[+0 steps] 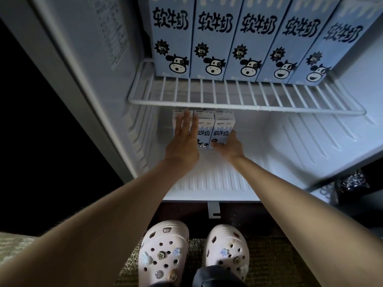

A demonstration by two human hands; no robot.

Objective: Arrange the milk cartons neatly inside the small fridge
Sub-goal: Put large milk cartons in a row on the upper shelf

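**Pale-blue cartons, two shelves, both hands low in the fridge**

Pale-blue milk cartons fill the upper half of the frame: five stand upright side by side on the white wire shelf, cow faces to the front. Below it, at centre frame, three more cartons stand touching in a row against the back left of the fridge floor. The left hand lies flat, fingers spread wide, against the front of the leftmost two. The right hand cups the lower right corner of the third carton, fingers curled around its base. At the bottom of the frame, two pale clogs with charms rest on a woven mat.
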